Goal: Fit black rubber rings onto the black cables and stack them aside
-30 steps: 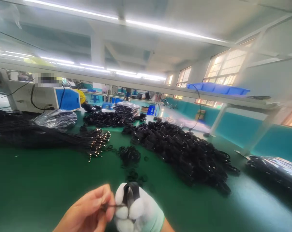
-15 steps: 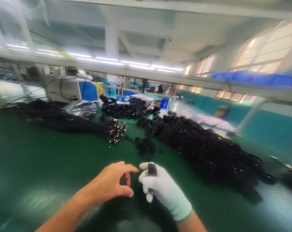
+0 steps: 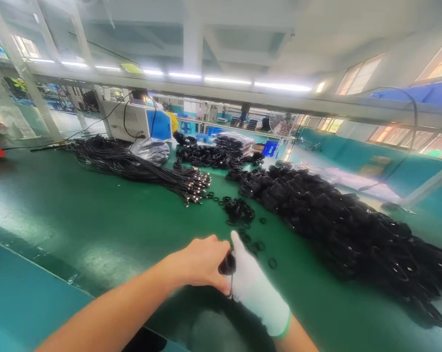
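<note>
Bare, my left hand point(image 3: 204, 261) curls its fingers and thumb around a small black coil point(image 3: 228, 264) in the lower middle of the head view. My right hand point(image 3: 252, 283), in a white glove with a green cuff, presses against the coil's other side, its thumb pointing up. The two hands meet at the coil, and the right fingers are mostly hidden. Just beyond them lies a small heap of black rings point(image 3: 239, 210), with loose rings point(image 3: 272, 263) scattered nearer on the green tabletop point(image 3: 140, 230).
A long pile of black coils point(image 3: 316, 215) covers the right side. Black cables with metal ends point(image 3: 147, 168) lie at the left, beside a clear plastic bag point(image 3: 153, 150) and a white and blue machine point(image 3: 140, 122). A metal rail point(image 3: 191, 88) crosses above.
The view has swung left and down. My left hand has closed in on the coil and now touches it together with my right hand, where earlier its fingers were apart.
</note>
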`<state>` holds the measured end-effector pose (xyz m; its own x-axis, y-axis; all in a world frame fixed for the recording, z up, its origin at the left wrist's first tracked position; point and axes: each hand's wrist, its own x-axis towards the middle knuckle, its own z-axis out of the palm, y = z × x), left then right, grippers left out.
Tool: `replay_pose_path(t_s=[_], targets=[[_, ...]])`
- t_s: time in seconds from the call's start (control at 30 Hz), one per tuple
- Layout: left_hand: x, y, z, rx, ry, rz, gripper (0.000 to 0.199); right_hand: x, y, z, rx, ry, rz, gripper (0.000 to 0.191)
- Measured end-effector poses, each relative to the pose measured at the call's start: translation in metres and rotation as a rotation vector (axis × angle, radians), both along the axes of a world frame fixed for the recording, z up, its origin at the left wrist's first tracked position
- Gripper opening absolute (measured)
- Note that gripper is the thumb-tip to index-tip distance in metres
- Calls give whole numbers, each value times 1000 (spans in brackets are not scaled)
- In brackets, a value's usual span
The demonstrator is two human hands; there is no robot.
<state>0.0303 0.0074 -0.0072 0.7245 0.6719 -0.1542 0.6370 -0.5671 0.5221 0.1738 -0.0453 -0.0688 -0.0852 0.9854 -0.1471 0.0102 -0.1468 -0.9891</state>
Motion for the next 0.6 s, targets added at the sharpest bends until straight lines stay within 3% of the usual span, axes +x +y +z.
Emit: replay_pose_path(t_s=[0.1, 0.17, 0.27, 0.33, 0.6], targets=[[-2, 16, 0, -219, 25, -124, 34, 1, -2, 5, 62, -61, -48, 85], [-4, 25, -1, -366, -39, -174, 25, 2, -1, 8, 97, -150, -83, 69], [-3, 32, -4, -389, -145, -102, 23, 6, 4, 13, 176, -320, -175, 40], [-1, 32, -6, -378, -175, -67, 23, 11, 5, 16, 233, -347, -202, 32], [5, 32, 1, -352, -209, -126, 26, 21, 0, 33, 96, 51, 17, 51]])
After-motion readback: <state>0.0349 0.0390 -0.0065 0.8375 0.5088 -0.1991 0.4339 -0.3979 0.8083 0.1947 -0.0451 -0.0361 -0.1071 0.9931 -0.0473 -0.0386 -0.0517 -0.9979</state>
